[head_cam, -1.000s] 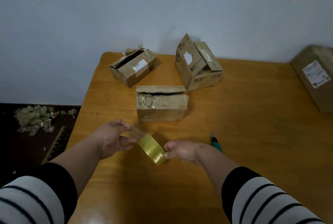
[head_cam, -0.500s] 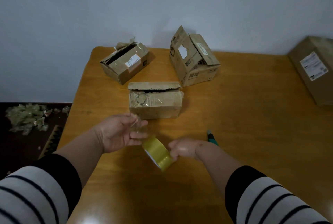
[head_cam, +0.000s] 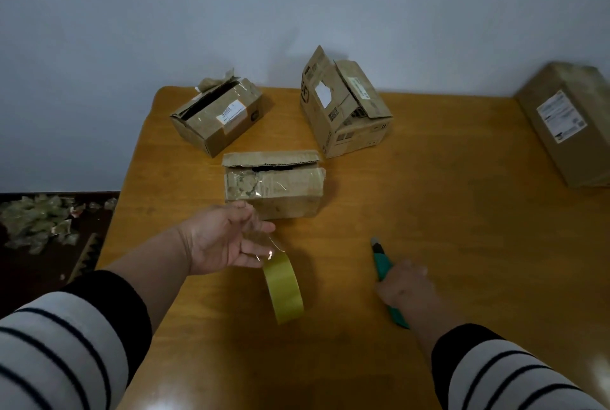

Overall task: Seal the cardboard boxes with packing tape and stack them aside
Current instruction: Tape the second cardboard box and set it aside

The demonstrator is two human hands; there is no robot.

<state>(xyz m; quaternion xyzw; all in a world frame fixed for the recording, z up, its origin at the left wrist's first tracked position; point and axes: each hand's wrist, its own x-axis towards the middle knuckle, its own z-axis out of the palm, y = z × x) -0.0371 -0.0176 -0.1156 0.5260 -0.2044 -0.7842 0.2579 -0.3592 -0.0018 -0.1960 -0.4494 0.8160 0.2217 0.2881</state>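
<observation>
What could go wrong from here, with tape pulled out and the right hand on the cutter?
1. The clear strip held by the left hand hangs loose and could fold onto itself or the table.
2. The roll stands on edge, ungripped; a tug may tip or roll it.
3. The right hand closes on the cutter, whose tip looks exposed, a possible nick.

Yellow tape roll (head_cam: pixel 286 290), teal cutter (head_cam: pixel 386 269), brown boxes (head_cam: pixel 274 183), white sleeves (head_cam: pixel 56 353) striped black.
</observation>
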